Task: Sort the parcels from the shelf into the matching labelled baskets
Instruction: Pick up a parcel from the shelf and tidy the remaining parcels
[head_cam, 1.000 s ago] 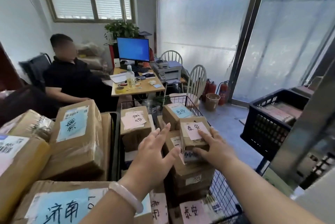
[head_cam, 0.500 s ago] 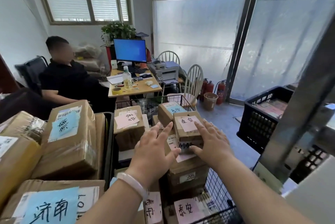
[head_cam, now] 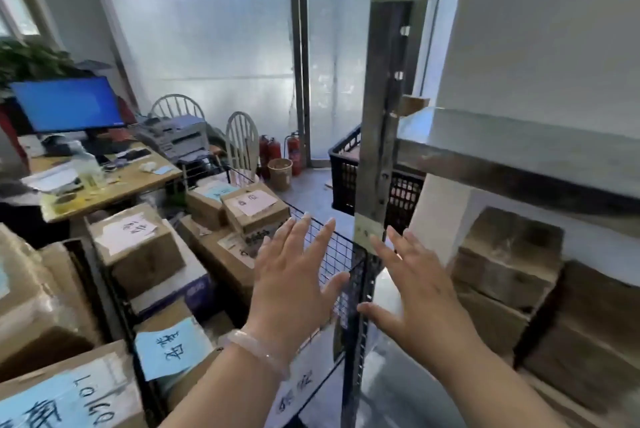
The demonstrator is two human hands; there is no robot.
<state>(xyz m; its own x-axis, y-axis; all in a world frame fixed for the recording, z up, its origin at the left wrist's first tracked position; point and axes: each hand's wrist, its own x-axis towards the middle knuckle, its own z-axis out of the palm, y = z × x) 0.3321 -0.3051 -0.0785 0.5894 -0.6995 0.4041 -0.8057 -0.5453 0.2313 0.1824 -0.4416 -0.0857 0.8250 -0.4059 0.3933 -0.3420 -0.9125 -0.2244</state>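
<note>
Cluttered office | blue note: 泰安 | left hand, right hand both splayed, holding nothing

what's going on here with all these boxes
A person is sorting parcels by hand. Right now the left hand and the right hand are both open and hold nothing, raised between the wire basket and the metal shelf to its right. The basket is piled with labelled boxes, a pink-labelled box on top. Brown cardboard parcels sit on the shelf's lower level, untouched.
</note>
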